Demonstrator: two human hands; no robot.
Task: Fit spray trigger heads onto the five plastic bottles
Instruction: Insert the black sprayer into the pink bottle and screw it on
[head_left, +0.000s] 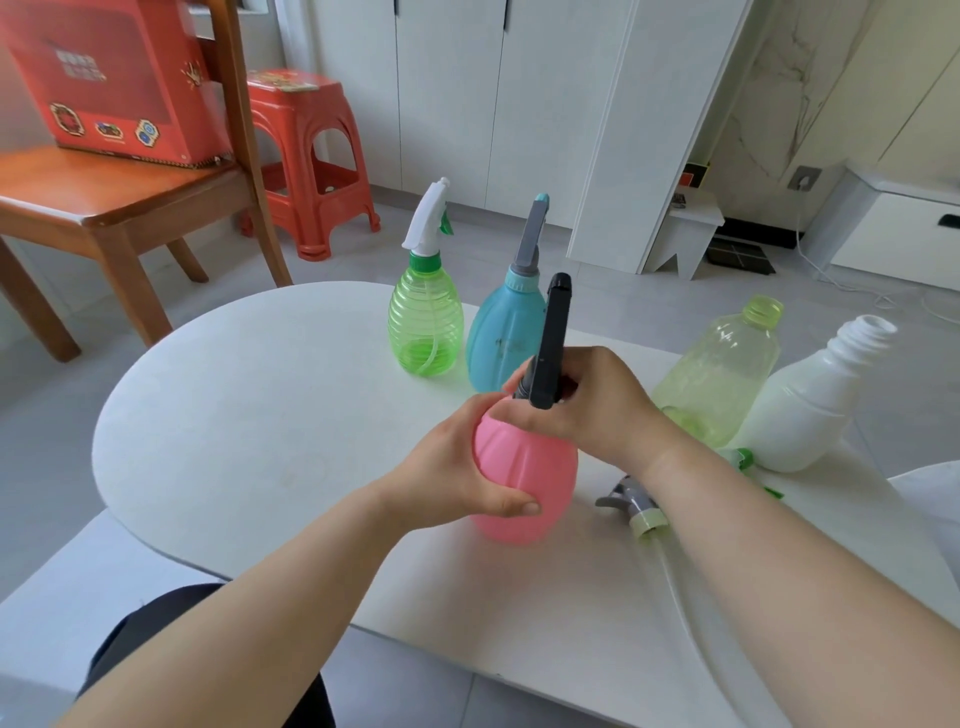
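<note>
My left hand (457, 467) grips the pink bottle (535, 483) standing on the white table (249, 405). My right hand (597, 405) holds the base of a dark grey trigger head (551, 338) at the pink bottle's neck. Behind stand a green ribbed bottle (426, 322) with a white trigger head (428, 218) and a blue bottle (498, 338) with a grey trigger head (532, 234). To the right, a pale green bottle (722, 369) and a white bottle (810, 400) have bare necks. A loose grey trigger head (631, 504) with a pale green collar lies beside my right forearm.
A green-collared trigger piece (743, 457) shows partly behind my right arm, at the white bottle's foot. A wooden chair (114, 202) carrying a red box (109, 78) and a red plastic stool (306, 150) stand beyond the table's far left. White cabinets line the back wall.
</note>
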